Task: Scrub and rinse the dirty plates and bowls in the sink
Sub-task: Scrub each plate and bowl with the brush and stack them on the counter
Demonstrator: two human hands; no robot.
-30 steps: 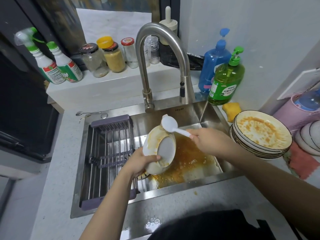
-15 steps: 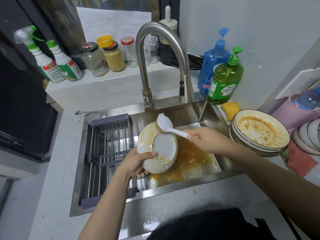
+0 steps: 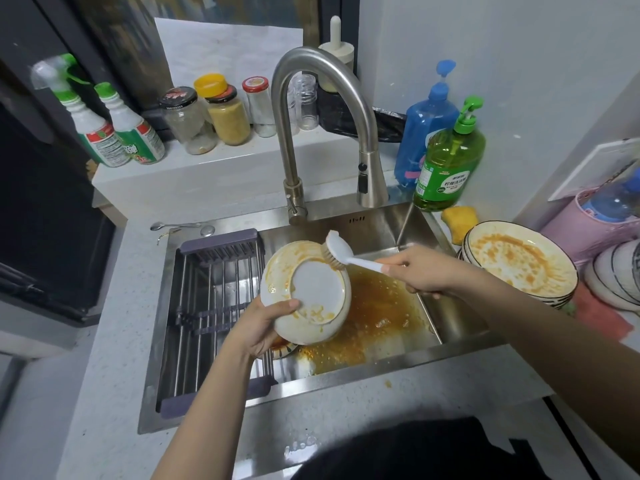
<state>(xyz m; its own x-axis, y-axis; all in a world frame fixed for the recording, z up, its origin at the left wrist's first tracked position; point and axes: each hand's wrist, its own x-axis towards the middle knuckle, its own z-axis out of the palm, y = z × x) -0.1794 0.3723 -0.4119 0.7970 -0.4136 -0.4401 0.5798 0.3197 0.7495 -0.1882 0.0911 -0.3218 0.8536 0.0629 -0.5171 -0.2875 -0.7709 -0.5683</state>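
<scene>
Currently the left hand [image 3: 268, 325] grips the dirty plate [image 3: 306, 292] by its lower-left rim, underside up, tilted over the sink [image 3: 388, 226] basin. Right hand [image 3: 420, 271] is wrapped round the dish brush [image 3: 341, 252] handle, which runs rightward from the plate; bristles touch the plate's upper-right edge. Right hand is nearer the stacked dirty plates [image 3: 519, 263].

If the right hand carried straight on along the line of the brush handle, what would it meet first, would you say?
Probably the plate held by the left hand: the right hand points left along the brush, whose bristles already touch the plate's upper rim.
</scene>
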